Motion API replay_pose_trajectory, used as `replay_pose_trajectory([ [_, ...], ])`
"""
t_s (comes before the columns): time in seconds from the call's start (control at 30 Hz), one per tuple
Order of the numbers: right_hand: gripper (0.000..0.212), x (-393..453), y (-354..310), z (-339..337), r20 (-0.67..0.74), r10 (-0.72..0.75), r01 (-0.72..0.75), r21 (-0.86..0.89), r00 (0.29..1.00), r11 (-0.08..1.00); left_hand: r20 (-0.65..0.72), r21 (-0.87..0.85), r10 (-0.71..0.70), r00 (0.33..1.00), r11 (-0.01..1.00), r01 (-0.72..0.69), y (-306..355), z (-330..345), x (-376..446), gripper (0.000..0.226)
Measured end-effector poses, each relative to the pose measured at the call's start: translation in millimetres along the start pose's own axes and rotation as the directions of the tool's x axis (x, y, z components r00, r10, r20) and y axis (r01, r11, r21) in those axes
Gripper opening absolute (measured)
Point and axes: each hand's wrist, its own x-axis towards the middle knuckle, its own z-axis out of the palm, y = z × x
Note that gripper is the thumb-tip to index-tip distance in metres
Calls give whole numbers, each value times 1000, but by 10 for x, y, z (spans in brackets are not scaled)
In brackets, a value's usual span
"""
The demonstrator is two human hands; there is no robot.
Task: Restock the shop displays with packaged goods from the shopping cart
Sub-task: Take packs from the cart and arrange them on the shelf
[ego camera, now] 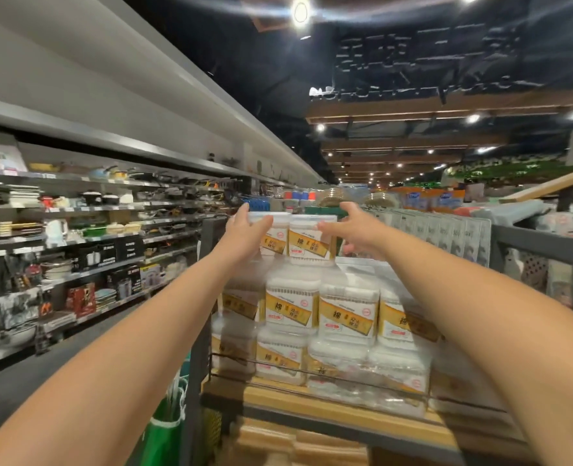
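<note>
A long wall of shelves (76,230) stocked with pots and kitchenware runs well off to the left of both hands. Directly below the hands, a wooden display stand (312,403) with a thin wire rail carries stacked clear tubs (318,317) with white contents and gold labels. On top of that stack sits a pair of tubs (300,238) side by side, between the two hands. The left hand (244,227) rests against the left side of the pair, fingers reaching up to the lid, its grip loosely wrapped on it. The right hand (354,227) has its grip spread open, fingers curved, at the right edge of the pair; whether it touches is unclear.
</note>
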Motion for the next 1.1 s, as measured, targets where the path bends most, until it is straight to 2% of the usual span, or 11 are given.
replay_pose_trajectory([
  [0.1,87,-204,-26,-114,-61,27,-26,14,998,1000,-61,-62,175,983,982,-179,27,-19,-139,62],
  [0.23,69,-647,0,-272,-196,86,-89,-10,977,996,-93,-254,354,931,895,-366,129,77,-336,53],
  [0.3,58,-907,34,-373,-274,109,-111,8,956,994,-41,-301,408,912,865,-401,234,204,-449,50],
  [0.43,44,-1579,31,-608,-397,140,-155,-6,907,988,104,-336,493,864,835,-436,526,572,-795,61],
  [0.57,18,-2516,65,-955,-521,149,-211,-61,841,976,233,-379,578,782,794,-474,959,1129,-1345,44],
  [0.67,12,-3319,185,-1259,-587,201,-301,-78,785,950,349,-444,613,709,774,-451,1342,1538,-1914,42],
  [0.77,14,-4285,298,-1598,-675,255,-396,-61,692,916,448,-538,635,629,754,-377,1743,2004,-2617,49],
  [0.9,18,-5715,522,-2100,-741,388,-553,28,547,833,558,-626,641,528,742,-240,2282,2623,-3800,39],
  [1.0,32,-6720,636,-2414,-777,469,-673,79,420,735,652,-645,639,409,750,-143,2636,3046,-4663,42],
  [1.1,27,-7603,686,-2607,-794,518,-728,145,319,671,709,-662,645,286,748,-45,2911,3385,-5478,57],
])
